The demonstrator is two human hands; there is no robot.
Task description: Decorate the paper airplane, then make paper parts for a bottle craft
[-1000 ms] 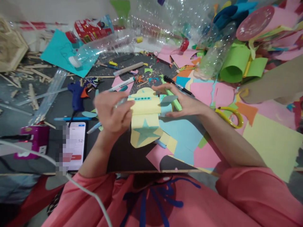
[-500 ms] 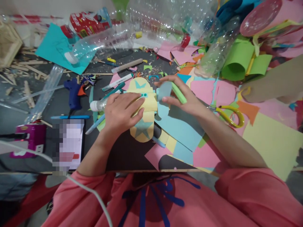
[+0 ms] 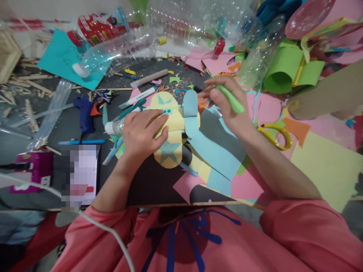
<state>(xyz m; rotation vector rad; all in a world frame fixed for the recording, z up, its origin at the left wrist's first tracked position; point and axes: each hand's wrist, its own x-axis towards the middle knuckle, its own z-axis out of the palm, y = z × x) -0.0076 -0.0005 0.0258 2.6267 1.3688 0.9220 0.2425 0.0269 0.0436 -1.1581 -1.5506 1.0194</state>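
My left hand (image 3: 146, 130) lies flat, fingers spread, on the left part of a yellow paper piece (image 3: 175, 120) that has blue star shapes and two small teal dots. Touching the piece's right side is a light blue paper strip (image 3: 190, 102) with a rounded top, partly over the yellow. Up and to the right of the strip, my right hand (image 3: 229, 104) is raised with a light green marker (image 3: 231, 99) held between thumb and palm. Its fingertips are close to the strip's top but do not hold it.
Yellow-handled scissors (image 3: 275, 136) lie to the right among paper scraps. A blue glue gun (image 3: 85, 115), a phone (image 3: 85, 173) and a purple box (image 3: 34, 172) are at the left. Plastic bottles (image 3: 121, 45) line the back. A white cable (image 3: 104, 224) crosses the lower left.
My right hand has let go of the light blue paper and moved up and right with the green marker. The strip now lies beside the yellow piece. My left hand stays on the yellow piece.
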